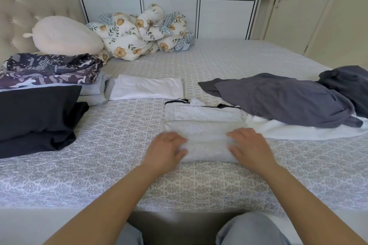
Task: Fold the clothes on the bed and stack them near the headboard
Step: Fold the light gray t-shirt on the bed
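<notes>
At the far left, by the headboard (pixel 18 12), sits one stack of folded clothes (pixel 45 73) — a patterned purple piece on top, pale ones under it — with one black garment (pixel 37 117) folded in front and one white folded shirt (pixel 145 87) just to its right. In the middle of the bed (pixel 99 145) lies the pale grey shirt (pixel 203 125), already folded down into a narrow block with black trim at its far edge. The left hand (pixel 165 148) grips its near left corner, fingers curled over the cloth; the right hand (pixel 249 145) does the same at the near right corner. To the right, one dark grey garment (pixel 278 99) lies crumpled over one white garment (pixel 298 129), and one darker bundle (pixel 350 83) sits at the far right edge — three pieces, I judge, not yet folded. The risk from here: if the two hands lift unevenly, the loose layers could slide and the fold fall open, or the block could snag the white garment just beside it. Carried to the stack, a careless drop could tip the soft pile.
</notes>
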